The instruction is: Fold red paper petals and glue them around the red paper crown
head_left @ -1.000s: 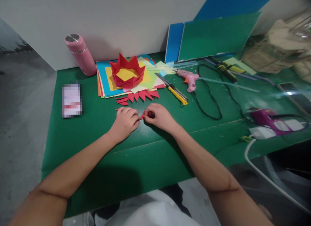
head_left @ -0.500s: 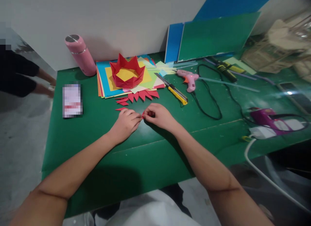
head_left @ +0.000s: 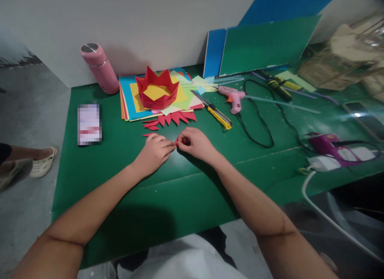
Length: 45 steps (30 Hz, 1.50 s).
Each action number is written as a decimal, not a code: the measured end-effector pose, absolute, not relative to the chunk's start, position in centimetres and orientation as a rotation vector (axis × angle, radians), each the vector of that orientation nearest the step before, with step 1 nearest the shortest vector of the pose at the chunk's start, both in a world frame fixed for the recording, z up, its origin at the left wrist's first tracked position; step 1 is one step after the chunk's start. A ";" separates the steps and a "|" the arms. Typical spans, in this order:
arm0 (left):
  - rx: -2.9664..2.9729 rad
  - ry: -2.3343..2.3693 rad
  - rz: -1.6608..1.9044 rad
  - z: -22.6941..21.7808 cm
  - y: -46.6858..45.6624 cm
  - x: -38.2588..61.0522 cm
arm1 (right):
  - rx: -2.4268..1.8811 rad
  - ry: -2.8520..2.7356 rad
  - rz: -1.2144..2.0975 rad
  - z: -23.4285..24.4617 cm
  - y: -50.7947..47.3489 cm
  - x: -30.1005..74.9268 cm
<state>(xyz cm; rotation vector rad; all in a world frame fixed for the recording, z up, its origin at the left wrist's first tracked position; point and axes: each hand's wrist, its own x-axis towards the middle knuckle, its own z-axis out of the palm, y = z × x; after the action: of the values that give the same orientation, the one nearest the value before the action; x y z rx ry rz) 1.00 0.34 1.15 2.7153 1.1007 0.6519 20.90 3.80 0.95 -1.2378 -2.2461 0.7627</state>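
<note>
Between my fingertips is a small piece of red paper (head_left: 176, 143), mostly hidden. My left hand (head_left: 156, 153) is closed on its left side, and my right hand (head_left: 196, 145) pinches it from the right. Both hands rest low over the green table. Just beyond them lie several folded red paper pieces (head_left: 177, 118), spread in a fan, and one pointed piece shows beside my left fingers. Behind these, a red folded-paper ring (head_left: 158, 101) with pointed tips sits on a stack of coloured paper (head_left: 127, 99).
A yellow utility knife (head_left: 220, 118) and a pink glue gun (head_left: 235, 98) with a black cord lie right of the paper. A pink flask (head_left: 102, 71) and a blurred-out phone-like object (head_left: 89, 125) are at left. A purple-and-white power strip (head_left: 339, 151) is at right.
My hands hold almost the same pose on the red paper. At the far left, a passing person has moved toward the camera, a leg and pale clog now showing.
</note>
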 end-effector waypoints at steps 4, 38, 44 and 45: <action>2.698 1.123 0.641 1.4 0.2 1.1 | -1.249 -2.247 0.754 0.9 3.8 20.9; 2.506 1.125 0.680 1.2 0.7 0.4 | -1.196 -2.252 0.805 1.0 3.8 21.2; 2.623 1.134 0.604 1.8 0.4 0.7 | -1.172 -2.269 0.780 0.7 3.9 21.2; 2.631 1.137 0.602 1.8 0.4 0.7 | -1.168 -2.274 0.778 0.7 3.9 21.1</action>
<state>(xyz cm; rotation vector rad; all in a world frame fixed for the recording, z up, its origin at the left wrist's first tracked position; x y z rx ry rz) 0.72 0.37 1.84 2.6309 1.1367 0.6018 21.14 3.87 0.74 -1.1677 -2.2741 0.7775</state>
